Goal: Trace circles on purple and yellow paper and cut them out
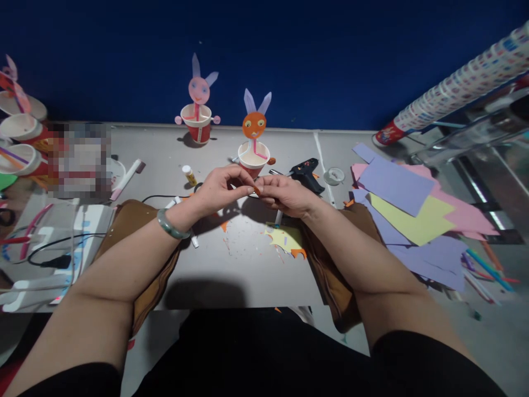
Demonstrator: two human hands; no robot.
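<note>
My left hand and my right hand meet over the table, fingertips pinched together on a small orange paper piece. Fingers cover most of it. Just behind them stands a paper cup with an orange paper face, purple ears and pink and pale straws; a small orange disc sticks out at its right side. A black glue gun lies beyond my right hand. Near my left wrist is a small bottle with a white cap. A second rabbit cup with a pink face stands farther back.
Yellow paper scraps and orange bits lie below my hands. Coloured paper sheets and straws are piled right, near a long stack of cups. Power strips with cables and more decorated cups are left. A roll of tape lies behind.
</note>
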